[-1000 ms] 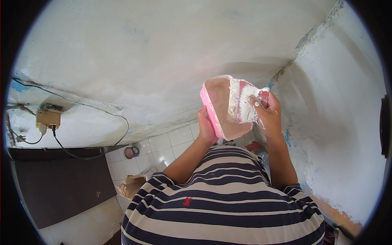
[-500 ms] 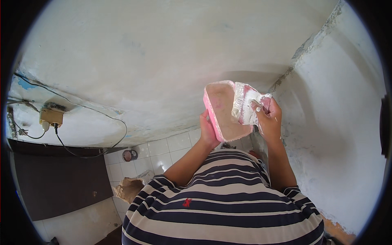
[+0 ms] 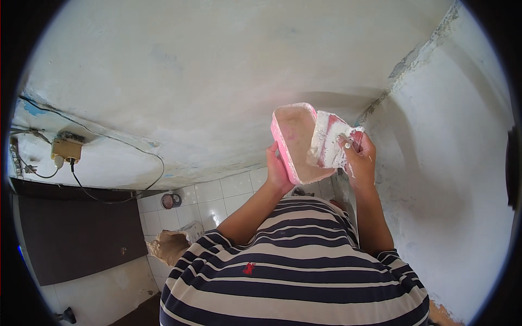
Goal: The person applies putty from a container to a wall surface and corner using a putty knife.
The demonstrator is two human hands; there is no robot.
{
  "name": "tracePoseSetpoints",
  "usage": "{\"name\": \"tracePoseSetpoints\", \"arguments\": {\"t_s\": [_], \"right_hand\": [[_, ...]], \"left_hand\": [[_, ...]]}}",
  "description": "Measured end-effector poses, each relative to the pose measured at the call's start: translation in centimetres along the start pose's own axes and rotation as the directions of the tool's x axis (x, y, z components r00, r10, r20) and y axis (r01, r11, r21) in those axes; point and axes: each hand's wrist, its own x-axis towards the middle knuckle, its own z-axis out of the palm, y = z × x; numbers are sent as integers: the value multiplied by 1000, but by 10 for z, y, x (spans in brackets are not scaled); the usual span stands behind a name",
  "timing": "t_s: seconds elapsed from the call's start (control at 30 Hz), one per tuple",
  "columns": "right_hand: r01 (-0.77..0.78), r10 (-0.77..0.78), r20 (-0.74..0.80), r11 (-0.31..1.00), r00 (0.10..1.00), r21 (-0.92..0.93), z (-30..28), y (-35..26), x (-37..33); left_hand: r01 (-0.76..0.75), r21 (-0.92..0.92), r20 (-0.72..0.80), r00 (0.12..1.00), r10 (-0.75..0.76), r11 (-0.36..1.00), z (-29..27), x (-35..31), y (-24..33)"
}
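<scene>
My left hand [image 3: 278, 173] grips the left side of a shallow pink rectangular tub [image 3: 299, 142], tilted so that its inside faces me. A thin film of whitish putty coats its bottom and rim. In my right hand [image 3: 360, 162] is a wide reddish putty knife [image 3: 330, 140], thickly smeared with white putty. Its blade lies over the right part of the tub and hides that side; whether the blade touches the bottom I cannot tell. Specks of putty stick to my right fingers and thumb.
Ahead rises a patchy plastered wall [image 3: 217, 70], meeting a right-hand wall [image 3: 446, 163] at a rough corner. At left, cables run to a socket box [image 3: 67, 150] above a dark panel [image 3: 76, 239]. An opened paper sack [image 3: 169, 247] and a small round container [image 3: 171, 201] stand on white tiles [image 3: 211, 212].
The blade has shifted slightly down and right over the tub, and the bumpy putty ridge along its edge looks flatter. Both hands keep their holds; the tub has risen a little in view.
</scene>
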Motion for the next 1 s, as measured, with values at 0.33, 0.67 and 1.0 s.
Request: {"name": "tracePoseSetpoints", "arguments": {"t_s": [0.33,0.67,1.0], "right_hand": [[-298,340,10,809,940,506,14,-8,-15],[-186,238,-18,799,971,572,43,-32,-21],[107,-81,100,950,992,-292,44,-37,-16]], "left_hand": [[60,-72,-25,998,-62,996,-8,-20,9],[33,-46,-65,997,-36,998,17,-28,32],[-68,23,-10,998,69,997,17,-15,29]]}}
